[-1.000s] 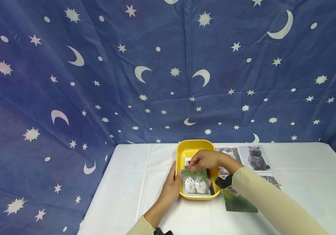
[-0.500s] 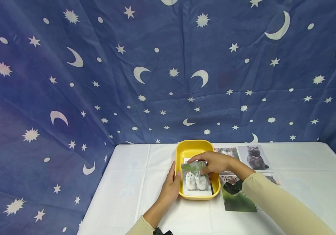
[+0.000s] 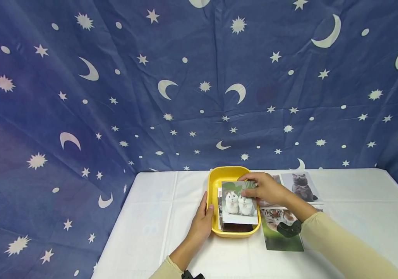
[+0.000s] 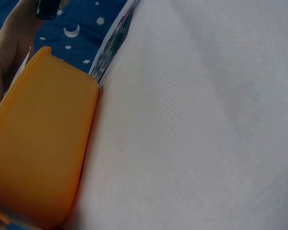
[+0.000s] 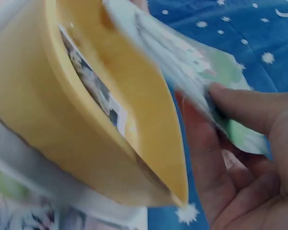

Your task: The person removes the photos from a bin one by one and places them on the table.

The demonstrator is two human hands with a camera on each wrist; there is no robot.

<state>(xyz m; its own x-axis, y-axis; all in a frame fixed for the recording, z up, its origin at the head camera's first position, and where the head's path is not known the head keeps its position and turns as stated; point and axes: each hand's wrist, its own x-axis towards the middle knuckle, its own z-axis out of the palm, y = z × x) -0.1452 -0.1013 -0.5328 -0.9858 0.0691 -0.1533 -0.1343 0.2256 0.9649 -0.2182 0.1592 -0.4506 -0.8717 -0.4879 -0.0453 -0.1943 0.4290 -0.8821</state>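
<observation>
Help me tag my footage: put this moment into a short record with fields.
Right hand: pinches a photo of two small white animals over the yellow bin
Left hand: holds the bin's left side
In the bin: more photos, mostly covered in the head view
On the table, right of the bin: gray cat photo, tiger photo
Backdrop: blue cloth with white moons and stars
</observation>
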